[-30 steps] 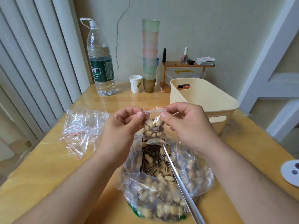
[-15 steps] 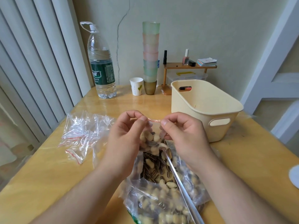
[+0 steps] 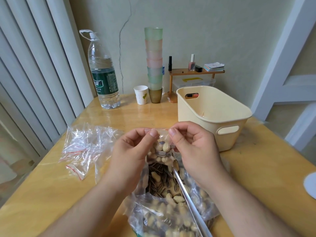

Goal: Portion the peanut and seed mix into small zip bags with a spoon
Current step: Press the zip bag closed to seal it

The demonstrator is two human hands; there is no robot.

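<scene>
1. Far left: a loose heap of empty zip bags [image 3: 85, 147], lying flat on the table [image 3: 51, 194] beside the left forearm, probably kept within easy reach as the supply for later portions.
2. Behind, near the wall: a large water bottle [image 3: 102, 77], a paper cup [image 3: 141, 94] and a stack of tinted cups [image 3: 153, 64], well apart from the work and seemingly no part of it.
3. Left hand [image 3: 131, 156]: thumb and forefinger pinching the left end of the red-lined top of the small filled zip bag [image 3: 161, 147], held upright so the contents settle downward.
4. Centre: the small bag hanging directly over the open mouth of the big bag of peanut and seed mix [image 3: 171, 202], likely so any spill falls back in.
5. Spoon [image 3: 188, 199] left standing in the mix, handle slanting toward the viewer, freeing both hands for sealing.
6. Right hand [image 3: 191, 147]: thumb and forefinger pinching the right end of the same top edge; seal apparently being pressed closed, though whether fully shut cannot be told.
7. Right: a cream basket [image 3: 227, 134] just beyond the right hand, apparently empty, presumably the destination for finished bags.
</scene>
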